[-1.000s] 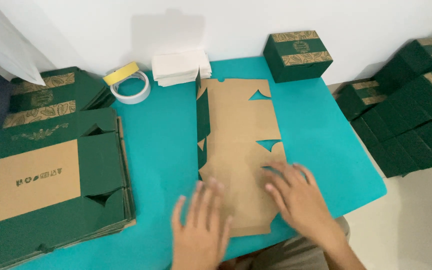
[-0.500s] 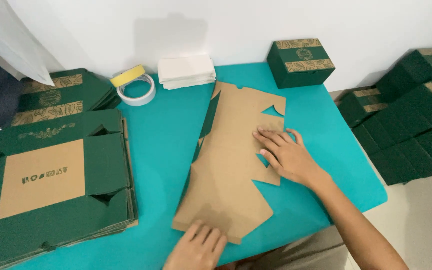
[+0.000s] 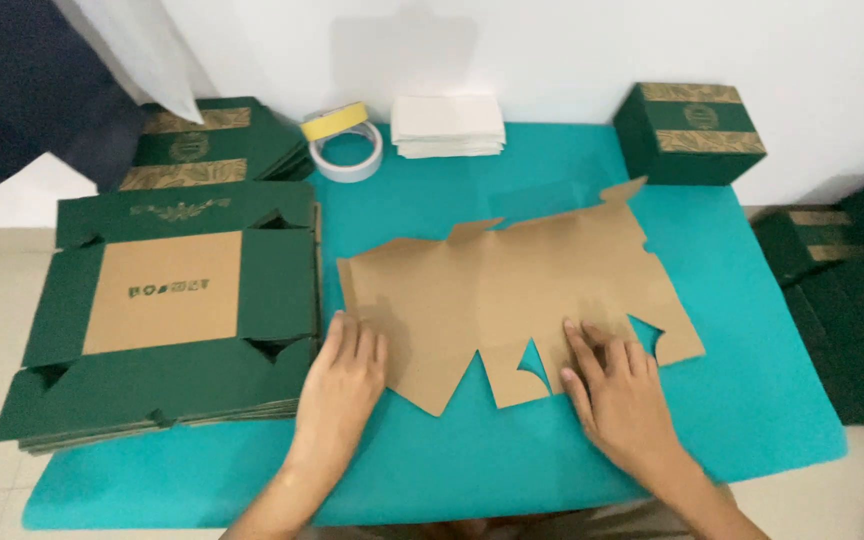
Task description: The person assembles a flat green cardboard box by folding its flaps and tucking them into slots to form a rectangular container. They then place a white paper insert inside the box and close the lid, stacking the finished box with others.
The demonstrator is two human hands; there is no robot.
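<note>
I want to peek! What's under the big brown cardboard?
Around the flat brown cardboard only the teal table shows. Both hands press it, so anything underneath stays hidden.

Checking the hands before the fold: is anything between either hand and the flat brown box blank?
Nothing visible. The left hand rests on the blank's left edge and the right hand lies flat on its lower right flaps, both touching the cardboard directly.

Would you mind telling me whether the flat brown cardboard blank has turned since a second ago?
Yes. The brown cardboard blank has swung from lengthwise toward the wall to crosswise, parallel to the table front edge.
</note>
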